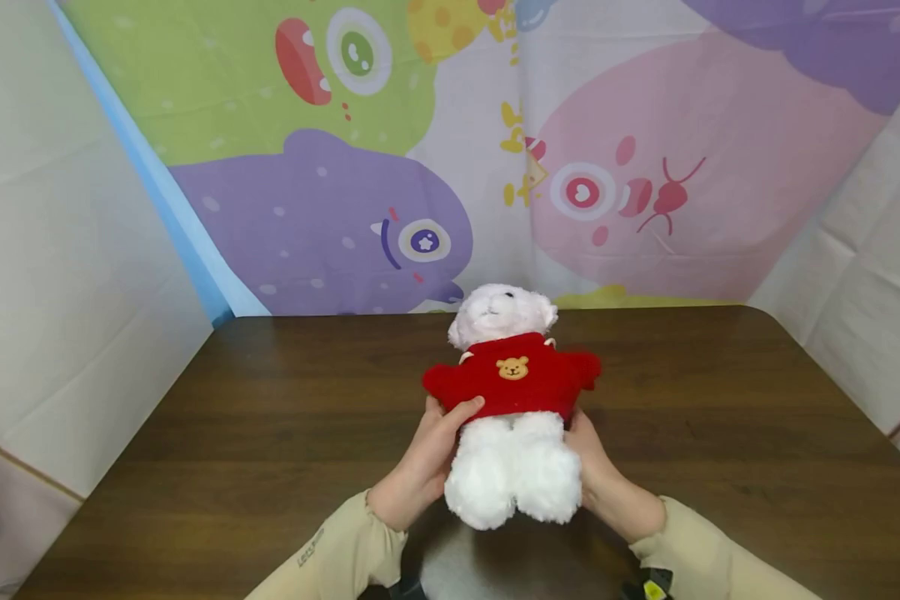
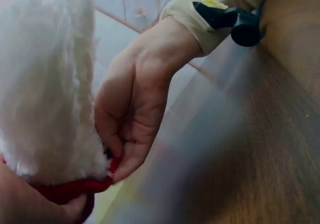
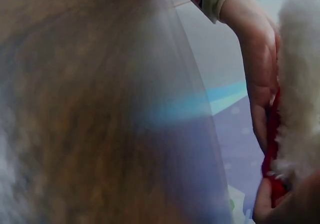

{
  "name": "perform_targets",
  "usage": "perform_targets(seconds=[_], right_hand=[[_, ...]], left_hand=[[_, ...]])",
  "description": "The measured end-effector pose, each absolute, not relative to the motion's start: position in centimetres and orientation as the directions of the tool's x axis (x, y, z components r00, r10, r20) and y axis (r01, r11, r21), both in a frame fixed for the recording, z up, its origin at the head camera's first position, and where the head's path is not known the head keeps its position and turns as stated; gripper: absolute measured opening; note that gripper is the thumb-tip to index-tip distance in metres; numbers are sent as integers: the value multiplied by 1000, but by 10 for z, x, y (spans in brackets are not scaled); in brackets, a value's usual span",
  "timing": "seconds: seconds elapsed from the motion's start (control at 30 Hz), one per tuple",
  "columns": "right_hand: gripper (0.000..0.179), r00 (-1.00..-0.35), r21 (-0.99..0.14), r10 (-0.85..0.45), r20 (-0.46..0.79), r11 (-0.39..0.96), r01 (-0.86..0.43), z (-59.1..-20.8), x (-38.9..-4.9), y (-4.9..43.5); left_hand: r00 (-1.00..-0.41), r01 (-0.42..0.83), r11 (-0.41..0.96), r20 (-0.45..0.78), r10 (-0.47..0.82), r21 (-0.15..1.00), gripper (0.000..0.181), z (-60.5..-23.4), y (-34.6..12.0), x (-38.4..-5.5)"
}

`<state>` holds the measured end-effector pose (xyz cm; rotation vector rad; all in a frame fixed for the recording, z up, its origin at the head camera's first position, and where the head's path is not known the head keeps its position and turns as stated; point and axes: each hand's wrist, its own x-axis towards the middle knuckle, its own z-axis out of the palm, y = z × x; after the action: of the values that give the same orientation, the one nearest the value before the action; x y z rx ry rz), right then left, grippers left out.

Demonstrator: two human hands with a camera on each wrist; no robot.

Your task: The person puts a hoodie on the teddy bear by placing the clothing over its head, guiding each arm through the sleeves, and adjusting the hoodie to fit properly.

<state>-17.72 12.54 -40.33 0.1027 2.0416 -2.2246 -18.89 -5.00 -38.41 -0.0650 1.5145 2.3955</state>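
Note:
A white plush bear in a red sweater lies on its back on the dark wooden table, its head pointing away from me. My left hand grips the sweater's lower hem at the bear's left side, thumb on top. My right hand holds the hem on the other side, fingers mostly hidden behind the bear. In the left wrist view the right hand pinches the red hem below the white fur. The right wrist view shows the left hand curled on the hem.
A colourful cartoon-monster backdrop hangs behind the table's far edge. White sheeting covers both side walls. The tabletop extends bare to the left and right of the bear. Beige sleeves cover both forearms.

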Motion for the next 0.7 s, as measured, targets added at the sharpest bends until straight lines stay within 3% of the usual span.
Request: perform_targets(seconds=[0.17,0.43,0.7], right_hand=[[39,-984,-982,32,-177,-68,174,-403,-178,122],[44,-990,-981,-48,-133,-138,138,-400,-175,122],[33,-995,-994,-25,-98,-41,99,-402,-178,123]], left_hand=[[-959,-252,-349,-185,214,903,62,-381,-51,-190],[-952,-258,-453,-143,272,853,54,-362,-53,-174],[-970,-237,-396,-195,144,887,58,-348,-49,-168]])
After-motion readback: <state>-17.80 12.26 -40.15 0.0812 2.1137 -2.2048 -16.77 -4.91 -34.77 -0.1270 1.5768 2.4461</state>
